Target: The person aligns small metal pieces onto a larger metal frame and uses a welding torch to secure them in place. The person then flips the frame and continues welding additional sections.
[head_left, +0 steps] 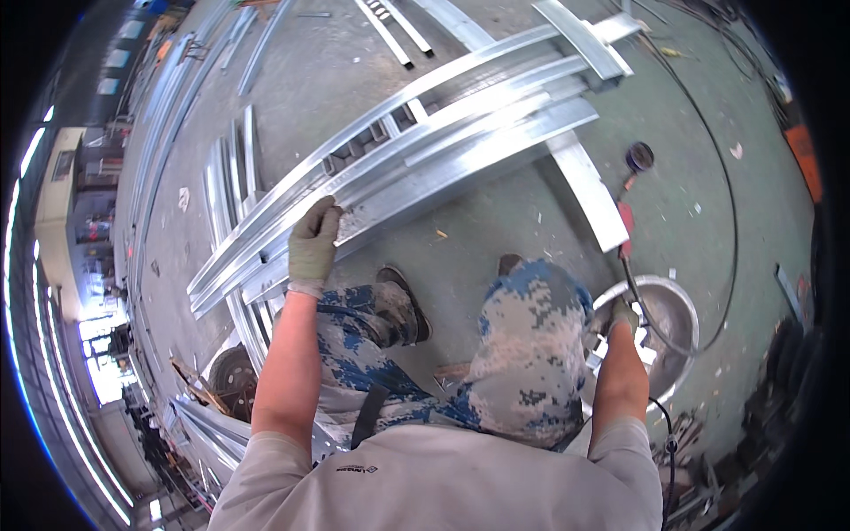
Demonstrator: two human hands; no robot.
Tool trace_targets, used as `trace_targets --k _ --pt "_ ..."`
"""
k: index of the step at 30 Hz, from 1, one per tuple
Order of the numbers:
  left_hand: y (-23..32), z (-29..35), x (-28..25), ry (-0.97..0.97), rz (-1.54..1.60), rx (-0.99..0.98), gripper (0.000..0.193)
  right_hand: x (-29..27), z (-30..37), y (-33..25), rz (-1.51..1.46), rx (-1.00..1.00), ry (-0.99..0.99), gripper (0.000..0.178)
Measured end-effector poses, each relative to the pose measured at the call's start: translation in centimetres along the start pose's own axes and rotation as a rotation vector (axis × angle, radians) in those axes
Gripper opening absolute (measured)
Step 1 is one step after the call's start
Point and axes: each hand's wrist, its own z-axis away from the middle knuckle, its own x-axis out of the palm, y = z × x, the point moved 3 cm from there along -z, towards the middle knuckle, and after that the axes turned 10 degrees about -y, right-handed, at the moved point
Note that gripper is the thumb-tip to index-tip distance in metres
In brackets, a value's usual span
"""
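My left hand (313,243), in an olive-grey work glove, is at the near side of long silver metal channels (460,142). Its fingers are curled together; whatever they may pinch is hidden. The channels lie side by side, running from lower left to upper right, with small metal pieces set between two of them. My right hand (622,315), also gloved, reaches down into a round metal basin (680,305) beside my right knee. Shiny pieces (644,356) lie in the basin. The right fingers are mostly hidden, so their grip cannot be told.
A red-handled tool (626,221) with a dark round head lies right of a flat metal strip (586,190); its black cable (730,221) loops across the floor. More metal profiles (232,173) lie at left. A wheel (234,380) stands at lower left.
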Motion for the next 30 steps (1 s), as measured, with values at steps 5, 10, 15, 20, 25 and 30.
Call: trace_targets --k 5,10,15,20,25,30 --pt "0.7 0.6 0.5 -0.008 -0.041 -0.051 0.033 1.2 -0.3 0.3 -0.493 0.019 -0.044 0.064" --pt "1.3 0.0 1.2 -0.063 -0.055 -0.030 0.034 1.5 -2.4 0.9 -0.474 0.015 -0.070 0.069" --pt "3.5 -1.1 3.8 -0.155 -0.055 -0.011 0.035 2.7 -4.7 2.8 -0.809 -0.050 -0.213 0.044" --pt "3.0 -0.1 3.1 -0.136 -0.026 -0.056 0.034 1.5 -1.5 1.5 -0.627 -0.168 -0.148 0.044" --pt "3.3 -0.9 4.3 -0.144 -0.116 -0.016 0.035 3.3 -3.4 0.6 0.072 -0.135 0.126 0.050" --pt "1.7 -0.7 4.1 -0.169 -0.073 -0.051 0.036 2.5 -2.9 -0.4 0.981 -0.562 -0.026 0.044"
